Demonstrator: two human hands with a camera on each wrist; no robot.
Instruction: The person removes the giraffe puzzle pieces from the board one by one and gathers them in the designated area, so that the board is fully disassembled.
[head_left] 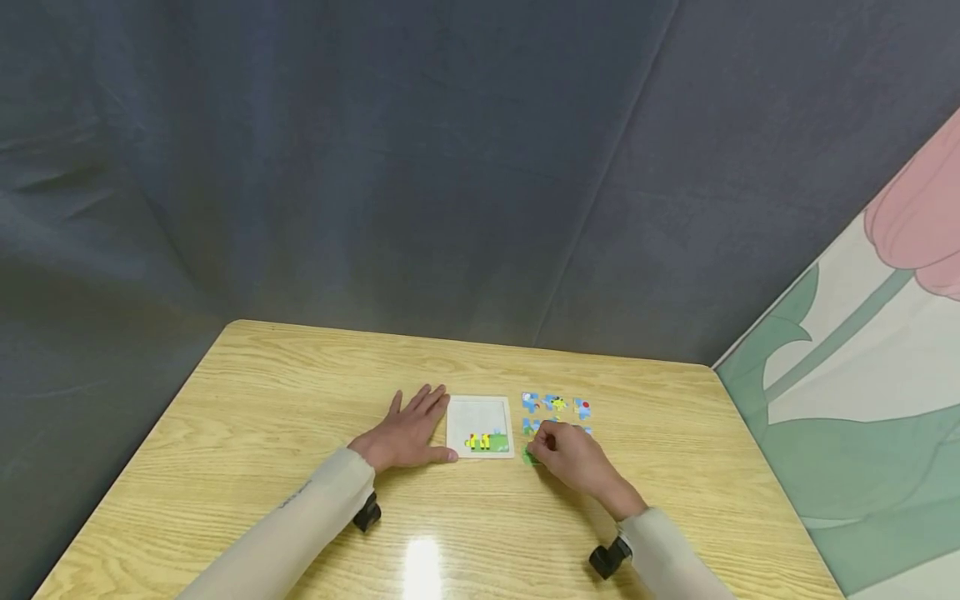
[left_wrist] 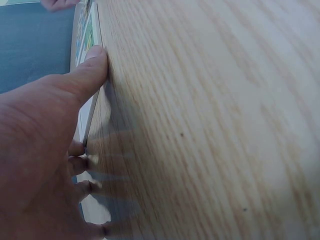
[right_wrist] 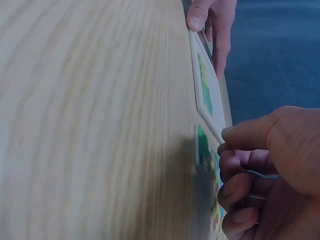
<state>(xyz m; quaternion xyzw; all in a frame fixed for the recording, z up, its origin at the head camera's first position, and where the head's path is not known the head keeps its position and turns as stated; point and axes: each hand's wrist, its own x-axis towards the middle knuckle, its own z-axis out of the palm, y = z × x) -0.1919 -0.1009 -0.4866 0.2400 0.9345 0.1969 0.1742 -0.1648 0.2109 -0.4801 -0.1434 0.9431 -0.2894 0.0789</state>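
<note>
A white square puzzle tray (head_left: pixel 474 416) lies on the table; joined pieces (head_left: pixel 491 442), green with yellow and red, fill part of its near side. My left hand (head_left: pixel 408 429) lies spread at the tray's left side, with the thumb by its near left corner; the left wrist view shows the thumb (left_wrist: pixel 92 67) against the edge. Right of the tray, my right hand (head_left: pixel 576 457) hovers low over loose puzzle pieces (head_left: pixel 555 403), covering some. Its fingers are curled, thumb and index tips close together; any piece between them is hidden. Beneath them lies a green piece (right_wrist: pixel 203 145).
The wooden table (head_left: pixel 300 400) extends around both hands. A dark curtain (head_left: pixel 375 167) hangs behind its far edge, and a flower-patterned cloth (head_left: pixel 885 400) hangs at the right. Each wrist wears a small black camera (head_left: pixel 367 512).
</note>
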